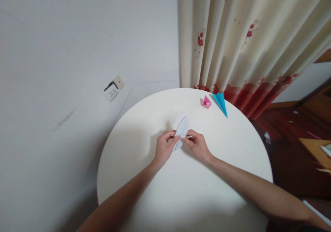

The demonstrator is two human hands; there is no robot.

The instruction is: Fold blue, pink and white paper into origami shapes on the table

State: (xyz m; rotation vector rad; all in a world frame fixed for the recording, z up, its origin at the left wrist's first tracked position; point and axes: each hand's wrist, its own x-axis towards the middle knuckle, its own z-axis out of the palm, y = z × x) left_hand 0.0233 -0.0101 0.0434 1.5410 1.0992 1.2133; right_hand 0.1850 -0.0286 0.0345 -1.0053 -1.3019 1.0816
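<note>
Here: white folded paper, pinched by my left hand and right hand, fingers closed on it; pink paper shape and blue paper plane at one o'clock on the table.

Both forearms are bare up to the edge of the picture, with no sleeves showing. The left hand and the right hand wear no gloves, rings, watch or bracelet. The fingers are slim, with short, unpainted nails.

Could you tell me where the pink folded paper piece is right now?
In the head view, the pink folded paper sits at the far right edge of the round white table, just left of the blue paper plane.
</note>
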